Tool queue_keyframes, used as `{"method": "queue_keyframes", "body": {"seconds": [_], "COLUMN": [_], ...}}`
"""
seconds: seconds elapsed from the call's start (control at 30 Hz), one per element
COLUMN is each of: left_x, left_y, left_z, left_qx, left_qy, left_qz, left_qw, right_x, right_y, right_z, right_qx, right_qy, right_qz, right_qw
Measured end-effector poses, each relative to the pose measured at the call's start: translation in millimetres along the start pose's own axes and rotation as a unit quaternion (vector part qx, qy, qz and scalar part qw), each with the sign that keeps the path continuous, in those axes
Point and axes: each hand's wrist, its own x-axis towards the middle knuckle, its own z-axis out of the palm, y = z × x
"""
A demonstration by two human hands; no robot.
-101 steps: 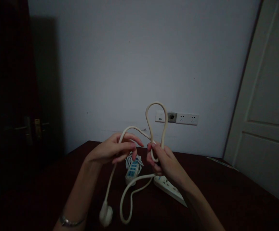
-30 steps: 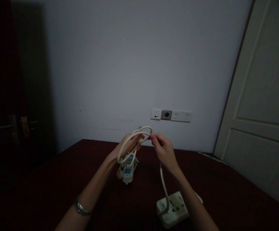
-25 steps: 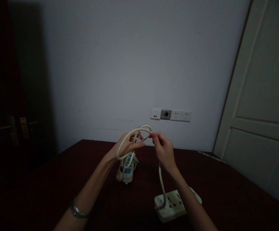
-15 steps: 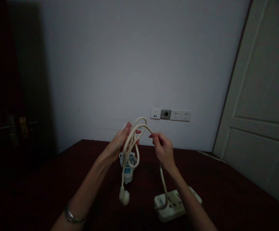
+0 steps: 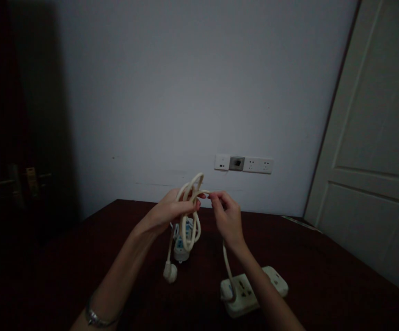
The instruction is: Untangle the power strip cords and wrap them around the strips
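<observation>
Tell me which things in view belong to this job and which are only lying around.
In the job, likely: white power cord, held by left hand and right hand; its plug; nearer power strip.

Only nearby: blue-socketed power strip; mounted wall sockets.

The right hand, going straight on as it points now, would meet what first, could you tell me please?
Probably the left hand, at its fingertips, beside the looped cord it holds; depth leaves the order unclear.
</observation>
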Motion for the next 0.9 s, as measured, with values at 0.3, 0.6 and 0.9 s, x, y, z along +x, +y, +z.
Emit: {"method": "queue_keyframes", "body": {"seconds": [0.3, 0.6, 0.9], "left_x": [11.8, 17.5, 19.5], "left_y": [-16.6, -20.1, -14.3], "left_z": [5.4, 8.7, -4.2], "left_qx": [0.041, 0.002, 0.102], "left_qy": [-0.130, -0.061, 0.177], "left_qz": [-0.052, -0.050, -0.033], "left_qw": [0.989, 0.997, 0.978], "right_x": [-7.1, -3.5, -12.3], "right_y": [-12.3, -11.7, -26.9], "right_z": [4.6, 7.3, 13.2], "right_qx": [0.054, 0.173, 0.153], "right_qy": [0.080, 0.093, -0.150], "right_qz": [0.042, 0.091, 0.247], "right_qw": [0.994, 0.976, 0.945]}}
